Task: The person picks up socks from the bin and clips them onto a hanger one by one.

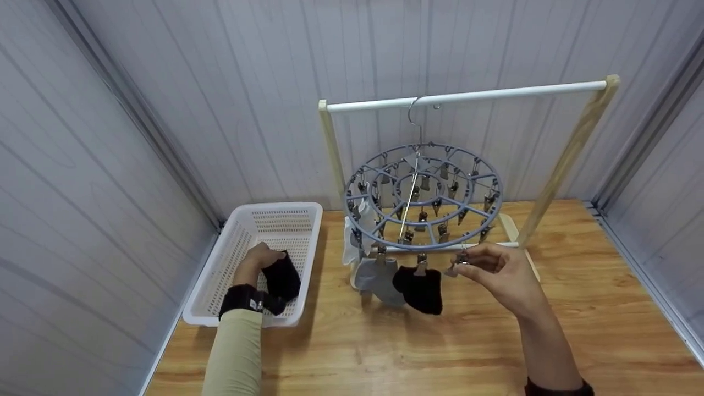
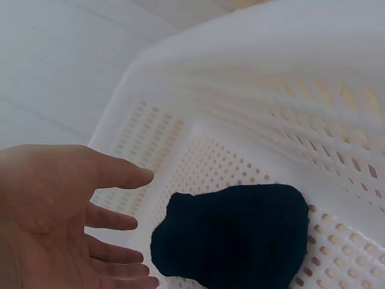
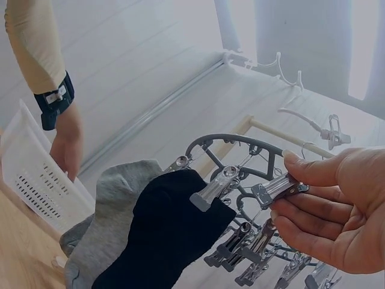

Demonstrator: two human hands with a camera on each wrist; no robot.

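My left hand (image 1: 257, 263) is inside the white basket (image 1: 316, 220), beside a black sock (image 1: 282, 278) on its floor. In the left wrist view, its fingers are extended at the sock's edge and grip nothing. My right hand (image 1: 503, 275) pinches a metal clip (image 3: 280, 188) between thumb and fingers, at the front rim of the round grey drying hanger (image 1: 498, 190). No sock is in that clip. Next to it, another clip holds a hung black sock (image 1: 421, 291). A grey sock (image 1: 379, 279) hangs to its left, and a white sock (image 1: 352, 242) farther back, partly hidden.
The hanger's hook is over the white bar (image 1: 539, 91) of a wooden-legged rack (image 1: 569, 159). Several clips dangle from the rings. Pale walls (image 1: 258, 110) enclose the wooden table (image 1: 352, 352) at the back and both sides.
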